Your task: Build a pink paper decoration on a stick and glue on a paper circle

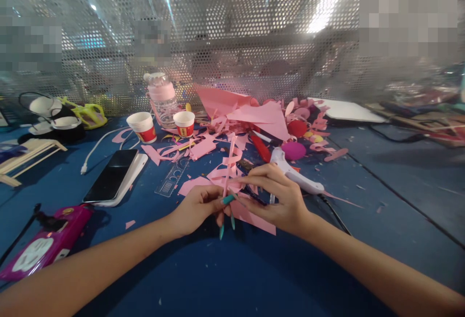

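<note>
My left hand [198, 208] pinches the lower end of a narrow pink paper strip [230, 164], which stands up from the fingers. Long teal nails [228, 199] show on this hand. From the right, the fingertips and thumb of my right hand [278, 198] come together at the same strip, just above my left thumb; the exact contact is partly hidden. Beneath both hands lie pink paper pieces [256, 220]. A white glue gun [301, 179] lies just beyond my right hand, and a clear stencil ruler [172, 179] is left of the paper.
A heap of pink paper [261, 116] and scraps spreads at the back, by paper cups [142, 127] and a bottle [162, 96]. A phone [111, 176] and a magenta device [47, 242] lie left. A perforated metal screen [232, 31] stands behind the blue table [203, 278].
</note>
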Tool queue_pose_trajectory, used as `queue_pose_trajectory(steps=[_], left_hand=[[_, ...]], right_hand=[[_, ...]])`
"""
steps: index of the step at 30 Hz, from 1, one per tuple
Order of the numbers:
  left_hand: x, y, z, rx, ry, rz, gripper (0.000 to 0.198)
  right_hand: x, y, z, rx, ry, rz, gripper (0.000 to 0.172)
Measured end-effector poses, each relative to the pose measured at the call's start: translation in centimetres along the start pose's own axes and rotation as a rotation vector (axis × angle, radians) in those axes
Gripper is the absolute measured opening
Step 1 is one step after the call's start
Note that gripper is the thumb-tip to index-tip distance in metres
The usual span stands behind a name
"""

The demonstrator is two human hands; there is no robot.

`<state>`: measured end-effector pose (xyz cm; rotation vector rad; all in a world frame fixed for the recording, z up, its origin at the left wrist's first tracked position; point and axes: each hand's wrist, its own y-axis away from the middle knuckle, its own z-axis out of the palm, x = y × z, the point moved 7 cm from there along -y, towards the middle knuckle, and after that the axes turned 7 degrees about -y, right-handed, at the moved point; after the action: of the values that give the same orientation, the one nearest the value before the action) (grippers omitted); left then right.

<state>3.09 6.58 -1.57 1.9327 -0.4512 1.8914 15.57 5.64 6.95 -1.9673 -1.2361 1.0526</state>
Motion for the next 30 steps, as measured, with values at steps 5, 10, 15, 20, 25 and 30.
queue_pose_trajectory(steps=[5, 10, 15, 20, 25, 30], left_hand=[[-0.08, 0.03, 0.01, -0.005, -0.006, 0.007, 0.025], [0.04, 0.05, 0.15, -0.024, -0.041, 0.022, 0.023], [0.16, 0.03, 0.21, -0.025, -0.05, 0.025, 0.021], [0.26, 0.1, 0.2, -0.029, -0.07, 0.044, 0.021], [0.22, 0.1, 0.17, -0.016, -0.092, 0.042, 0.023], [0.17, 0.14, 0.23, -0.012, -0.107, 0.03, 0.023]], right_hand=[[0.0, 0.08, 0.07, 0.013, 0.014, 0.012, 0.023], [-0.12, 0.22, 0.07, 0.026, 0.012, -0.005, 0.024], [-0.14, 0.23, 0.01, 0.036, 0.022, -0.013, 0.024], [-0.25, 0.3, 0.1, 0.038, 0.042, -0.019, 0.025], [-0.15, 0.4, 0.18, 0.032, 0.048, -0.03, 0.025], [-0.05, 0.52, 0.25, 0.01, 0.036, -0.043, 0.027]])
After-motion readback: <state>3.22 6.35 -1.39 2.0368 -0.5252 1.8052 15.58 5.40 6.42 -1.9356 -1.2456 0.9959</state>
